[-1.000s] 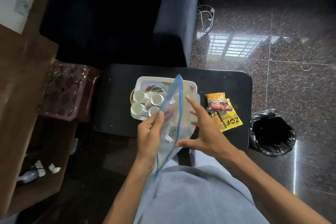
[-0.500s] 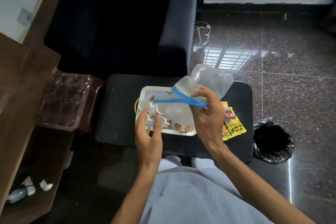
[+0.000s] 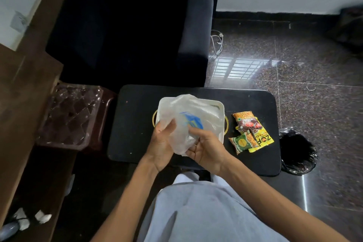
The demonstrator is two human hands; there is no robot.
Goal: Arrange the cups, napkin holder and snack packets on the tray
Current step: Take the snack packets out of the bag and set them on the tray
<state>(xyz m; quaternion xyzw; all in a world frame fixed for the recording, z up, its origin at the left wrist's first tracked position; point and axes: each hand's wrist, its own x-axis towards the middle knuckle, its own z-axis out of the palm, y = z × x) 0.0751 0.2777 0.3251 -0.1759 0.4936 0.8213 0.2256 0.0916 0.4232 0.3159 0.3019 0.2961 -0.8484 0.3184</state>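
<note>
— Head view first: what are the hands doing?

— I see both hands bunched around a crumpled clear plastic zip bag with a blue seal strip. My left hand grips the bag's left side with fingers curled into the plastic; my right hand clasps the lower right part, fingers wrapped under it. Both are closed on the bag, held above the near edge of the low black rectangular table.

— Where is the tray?

— The white rectangular plastic tray with gold handles sits on the table, directly behind the bag. The bag covers most of it, so I cannot tell what lies inside; the cups and napkin holder are hidden from me.

— And the snacks?

— The yellow and brown snack packets lie in a small overlapping pile on the table, just right of the tray and off it, apart from my hands.

— Anything else around?

— A black bin bag sits on the speckled stone floor beside the table's right end, a dark sofa stands behind, and a brown plastic stool is to the left.
</note>
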